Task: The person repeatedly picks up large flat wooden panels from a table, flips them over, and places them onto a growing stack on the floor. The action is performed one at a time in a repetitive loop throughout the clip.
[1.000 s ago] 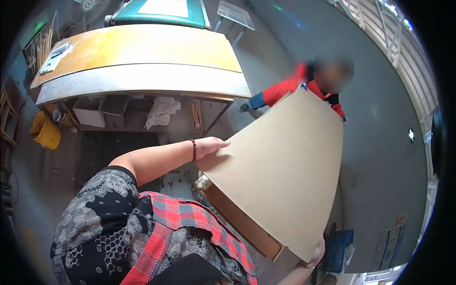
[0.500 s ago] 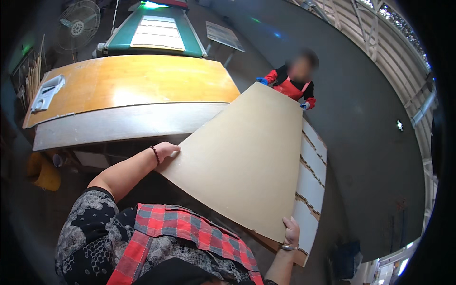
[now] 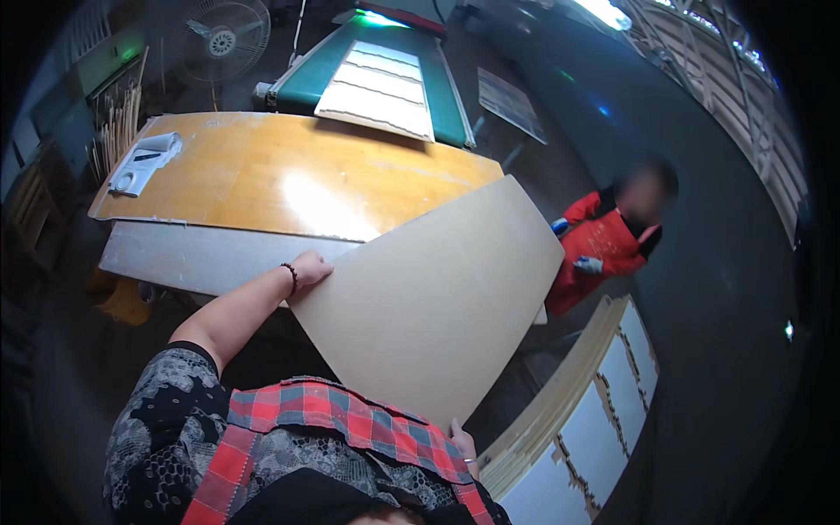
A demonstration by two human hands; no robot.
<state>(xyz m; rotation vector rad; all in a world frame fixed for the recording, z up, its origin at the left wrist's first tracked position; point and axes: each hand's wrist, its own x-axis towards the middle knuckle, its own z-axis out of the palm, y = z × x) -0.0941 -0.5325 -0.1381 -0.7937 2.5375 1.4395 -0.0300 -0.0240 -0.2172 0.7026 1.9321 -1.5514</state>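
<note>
A large, thin beige board (image 3: pixel 429 297) stretches out in front of me. My left hand (image 3: pixel 311 269) is closed over its left edge. My right hand (image 3: pixel 464 440) is at its near right corner, thumb on the edge and fingers hidden underneath. The board's far left part overlaps the orange-topped table (image 3: pixel 236 175). Beyond its far right edge stands a co-worker in a red apron (image 3: pixel 604 241) with gloved hands near that edge; whether they touch it I cannot tell.
A stack of boards (image 3: pixel 604 411) with white, brown-streaked tops stands at right. Behind the table, a streaked white panel (image 3: pixel 376 87) projects from a green conveyor (image 3: pixel 306 74) over the table edge. A notepad (image 3: pixel 144 164), a fan (image 3: pixel 220 42) and a yellow bucket (image 3: pixel 122 302) are at left.
The beige board has moved left off the stack, toward the table, with my hands on it. The co-worker's hands have left the far corners. The streaked panel has come forward off the conveyor.
</note>
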